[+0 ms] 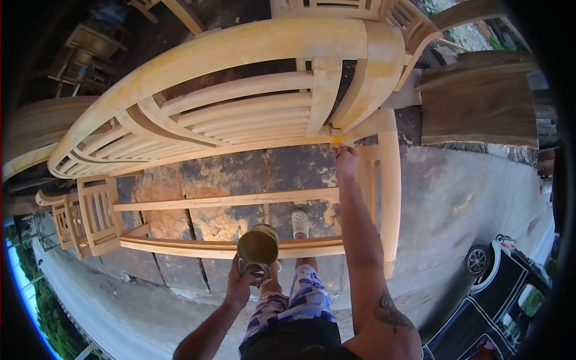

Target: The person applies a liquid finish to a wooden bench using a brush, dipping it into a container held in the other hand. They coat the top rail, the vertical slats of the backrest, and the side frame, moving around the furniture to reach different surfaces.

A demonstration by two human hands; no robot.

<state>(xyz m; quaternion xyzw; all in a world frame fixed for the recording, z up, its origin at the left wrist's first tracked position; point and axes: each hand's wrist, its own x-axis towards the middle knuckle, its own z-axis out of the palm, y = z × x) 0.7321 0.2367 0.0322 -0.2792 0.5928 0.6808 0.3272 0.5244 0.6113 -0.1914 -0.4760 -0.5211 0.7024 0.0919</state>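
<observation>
My right hand point(346, 161) is closed around a paintbrush point(337, 138) with a yellow part. The brush touches, or is very near, the lower right inner corner of a bare wooden bench frame point(240, 54) with a curved, slatted back. Low in the middle, my left hand point(239, 287) grips a round can point(258, 245) with an olive-brown inside. The can is tilted so its mouth faces up at me. How much liquid it holds I cannot make out. Its lower part is partly hidden by my fingers.
Two long wooden rails point(228, 200) cross the open seat frame, and my shoe point(300, 223) stands between them. A wooden armrest point(390, 198) is at the right. More wooden furniture point(90, 45) stands behind. A dark vehicle point(492, 300) is at the lower right.
</observation>
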